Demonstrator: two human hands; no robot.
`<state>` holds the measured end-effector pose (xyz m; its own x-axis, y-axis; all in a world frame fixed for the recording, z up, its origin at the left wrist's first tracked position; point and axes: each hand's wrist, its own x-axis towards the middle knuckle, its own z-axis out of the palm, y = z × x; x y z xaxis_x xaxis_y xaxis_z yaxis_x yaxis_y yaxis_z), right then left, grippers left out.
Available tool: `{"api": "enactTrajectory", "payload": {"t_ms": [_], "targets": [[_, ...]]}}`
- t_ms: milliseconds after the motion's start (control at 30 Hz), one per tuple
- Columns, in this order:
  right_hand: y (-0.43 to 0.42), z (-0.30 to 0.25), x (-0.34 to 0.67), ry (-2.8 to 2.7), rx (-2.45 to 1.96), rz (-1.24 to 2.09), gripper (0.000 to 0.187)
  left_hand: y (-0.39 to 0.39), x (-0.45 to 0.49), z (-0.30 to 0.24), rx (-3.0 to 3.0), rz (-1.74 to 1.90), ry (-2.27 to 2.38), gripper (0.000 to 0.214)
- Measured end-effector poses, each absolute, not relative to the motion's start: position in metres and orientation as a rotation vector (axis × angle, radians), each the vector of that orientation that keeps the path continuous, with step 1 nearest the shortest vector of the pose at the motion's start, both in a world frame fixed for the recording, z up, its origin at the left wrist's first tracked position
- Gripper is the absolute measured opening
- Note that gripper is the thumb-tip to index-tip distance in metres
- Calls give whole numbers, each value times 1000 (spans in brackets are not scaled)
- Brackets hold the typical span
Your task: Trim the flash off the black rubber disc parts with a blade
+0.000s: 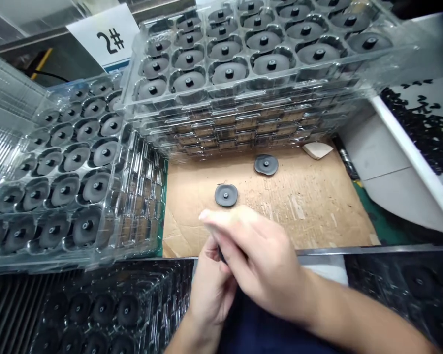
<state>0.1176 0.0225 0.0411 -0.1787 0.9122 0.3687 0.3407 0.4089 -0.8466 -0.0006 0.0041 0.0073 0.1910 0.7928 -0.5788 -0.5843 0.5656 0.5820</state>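
My right hand (260,258) lies over my left hand (210,285) just below the cardboard sheet (310,206). Both hands are closed together around a small dark part that is almost wholly hidden; motion blurs the right fingers. Two loose grey discs with a centre stud lie on the cardboard: one disc (226,195) sits just beyond my right fingertips, the other disc (266,164) lies farther back near the tray stack.
A tall stack of clear trays (266,98) filled with grey discs stands at the back. Another filled tray stack (70,172) is at the left, with a "2#" sign (109,37) behind. Dark trays (107,309) sit at the front. A white bin (424,128) of small black parts is at the right.
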Motion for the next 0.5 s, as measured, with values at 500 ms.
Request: {"api": "enactTrajectory", "payload": {"t_ms": [500], "targets": [[6, 50, 149, -1869, -1163, 965, 23, 8, -3, 8, 190, 1033, 889, 39]]}}
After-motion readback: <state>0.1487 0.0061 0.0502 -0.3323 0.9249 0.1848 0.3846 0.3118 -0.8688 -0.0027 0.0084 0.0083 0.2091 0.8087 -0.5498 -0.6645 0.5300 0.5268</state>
